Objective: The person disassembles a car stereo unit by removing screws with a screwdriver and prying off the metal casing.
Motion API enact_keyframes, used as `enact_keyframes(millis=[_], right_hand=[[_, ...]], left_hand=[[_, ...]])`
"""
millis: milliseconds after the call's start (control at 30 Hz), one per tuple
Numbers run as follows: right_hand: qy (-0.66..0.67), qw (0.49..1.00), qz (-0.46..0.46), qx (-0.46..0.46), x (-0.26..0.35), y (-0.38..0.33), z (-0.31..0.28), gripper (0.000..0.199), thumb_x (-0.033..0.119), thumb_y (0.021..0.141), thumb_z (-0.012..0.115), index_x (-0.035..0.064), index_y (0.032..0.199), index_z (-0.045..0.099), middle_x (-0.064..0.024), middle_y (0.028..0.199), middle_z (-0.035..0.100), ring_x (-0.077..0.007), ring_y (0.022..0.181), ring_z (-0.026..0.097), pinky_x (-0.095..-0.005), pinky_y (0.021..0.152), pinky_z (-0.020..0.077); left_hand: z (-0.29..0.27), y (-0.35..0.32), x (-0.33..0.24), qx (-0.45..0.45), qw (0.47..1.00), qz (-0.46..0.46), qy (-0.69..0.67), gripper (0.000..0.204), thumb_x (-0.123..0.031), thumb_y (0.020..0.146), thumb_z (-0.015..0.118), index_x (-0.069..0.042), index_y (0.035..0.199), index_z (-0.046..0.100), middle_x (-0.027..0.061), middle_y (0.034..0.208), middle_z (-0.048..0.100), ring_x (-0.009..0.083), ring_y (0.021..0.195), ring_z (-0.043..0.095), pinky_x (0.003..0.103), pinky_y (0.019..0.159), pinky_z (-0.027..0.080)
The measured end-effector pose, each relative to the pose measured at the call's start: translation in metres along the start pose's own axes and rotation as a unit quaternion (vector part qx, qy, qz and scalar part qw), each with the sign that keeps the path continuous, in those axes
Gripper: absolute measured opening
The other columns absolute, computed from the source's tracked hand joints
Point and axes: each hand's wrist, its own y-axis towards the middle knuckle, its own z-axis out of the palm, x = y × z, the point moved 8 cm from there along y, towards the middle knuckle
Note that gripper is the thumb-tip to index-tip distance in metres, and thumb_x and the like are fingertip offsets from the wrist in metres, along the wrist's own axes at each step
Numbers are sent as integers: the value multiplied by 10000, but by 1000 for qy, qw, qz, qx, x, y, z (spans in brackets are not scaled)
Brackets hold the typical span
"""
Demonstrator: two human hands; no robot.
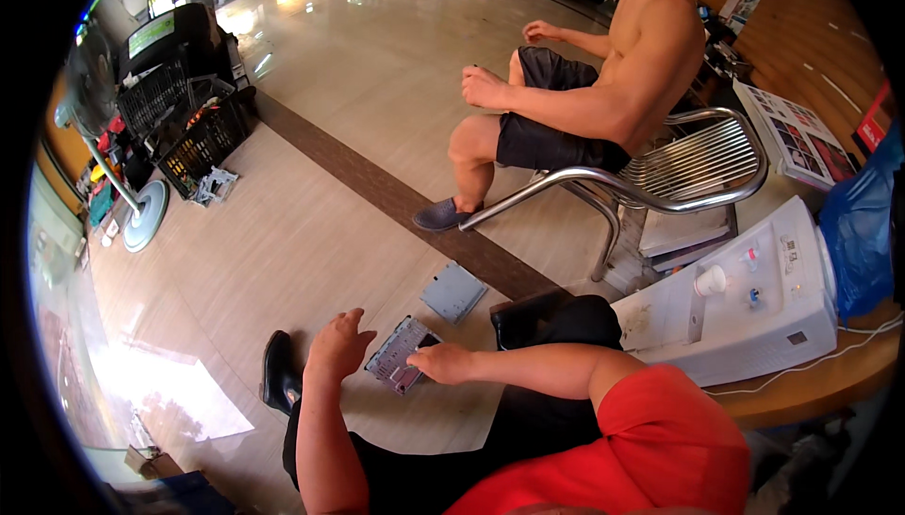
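An opened metal electronics box [401,355], flat and rectangular with a purplish-grey inside and a dark part at one corner, is between my legs. My right hand [443,363] is at its right side, fingers curled inward in a pinch over it; what they hold is too small to make out. To the left of the box, my left hand [339,343] is raised, fingers stretched and thumb apart, holding nothing. Just beyond the box, a flat grey metal plate [453,293] lies on the floor.
Another person [603,81] sits ahead on a metal chair [698,162]. A white water dispenser [764,279] with a paper cup [710,279] is at my right. A standing fan [141,218] and black crates [203,143] are at far left.
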Motion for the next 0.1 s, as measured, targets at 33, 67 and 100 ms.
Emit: enact_keyframes(millis=[33, 67, 100], right_hand=[[-4, 1000, -3, 16, -1, 1, 4, 211, 174, 913, 460, 54, 1054, 560, -220, 973, 648, -393, 916, 637, -487, 772, 504], [-5, 1000, 3, 29, -3, 0, 7, 219, 182, 912, 470, 59, 1070, 557, -219, 1003, 646, -386, 948, 633, -478, 799, 500], [-5, 999, 6, 39, -2, 1, 9, 228, 191, 912, 480, 65, 1087, 554, -217, 1033, 643, -379, 980, 630, -470, 827, 495]], left_hand=[[-4, 1, -1, -2, 1000, -3, 0, 469, -298, 856, 647, -57, 1249, 560, 195, 1177, 621, 355, 1105, 584, 430, 932, 472], [-6, 0, -5, 14, 1000, -9, 2, 473, -301, 859, 644, -56, 1254, 556, 196, 1189, 615, 355, 1111, 581, 429, 939, 469], [-4, 1, -5, 37, 999, -9, 13, 483, -292, 872, 645, -56, 1280, 538, 207, 1221, 599, 356, 1141, 567, 418, 962, 456]])
